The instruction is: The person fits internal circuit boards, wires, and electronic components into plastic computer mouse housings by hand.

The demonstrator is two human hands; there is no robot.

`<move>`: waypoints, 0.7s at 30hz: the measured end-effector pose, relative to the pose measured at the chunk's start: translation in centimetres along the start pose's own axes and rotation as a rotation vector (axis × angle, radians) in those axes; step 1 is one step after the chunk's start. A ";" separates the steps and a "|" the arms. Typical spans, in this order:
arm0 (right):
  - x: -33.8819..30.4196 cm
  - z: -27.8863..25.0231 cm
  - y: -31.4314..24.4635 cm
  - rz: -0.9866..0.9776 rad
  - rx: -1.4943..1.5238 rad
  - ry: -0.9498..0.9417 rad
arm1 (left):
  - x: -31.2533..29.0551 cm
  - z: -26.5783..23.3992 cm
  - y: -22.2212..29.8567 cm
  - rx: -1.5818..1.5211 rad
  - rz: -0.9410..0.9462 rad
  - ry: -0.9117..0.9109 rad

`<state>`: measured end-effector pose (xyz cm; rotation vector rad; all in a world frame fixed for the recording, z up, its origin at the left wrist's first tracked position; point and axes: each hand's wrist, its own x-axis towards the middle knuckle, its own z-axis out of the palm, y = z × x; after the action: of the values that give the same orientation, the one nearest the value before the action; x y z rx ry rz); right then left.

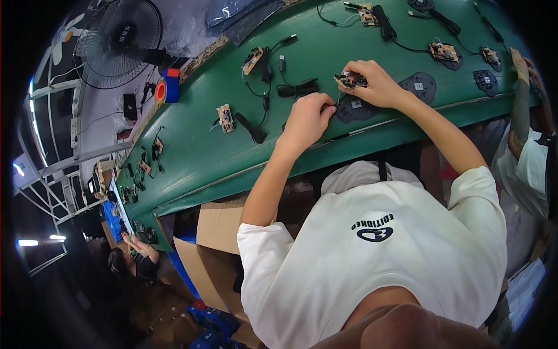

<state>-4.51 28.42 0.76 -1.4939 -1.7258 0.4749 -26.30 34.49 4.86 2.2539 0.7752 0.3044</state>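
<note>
My right hand (376,86) holds a small tan circuit board (350,80) with dark parts on it, its fingers closed round the board's edge. Just left of it, my left hand (307,121) is closed in a pinch, with a thin wire (339,98) at its fingertips leading up toward the board. Below the board lies a black mouse base plate (356,110) with a pale label, partly hidden by my hands. A coiled black USB cable (297,88) rests beyond my left hand.
Several boards with cables lie along the green worktable (197,154), including a board (225,118) at left. Another base plate (419,86) is at right. A co-worker's arm (519,110) reaches in at far right. A tape roll (168,87) and fan (121,41) stand left; an open carton (218,230) sits below.
</note>
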 end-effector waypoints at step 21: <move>-1.2 0.7 0.9 -0.059 -0.037 0.014 | -2.1 2.3 0.7 0.720 0.387 0.023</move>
<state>-4.44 27.58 -0.68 -1.4644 -1.7717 0.4031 -26.67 31.46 3.73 3.0931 0.4932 0.2539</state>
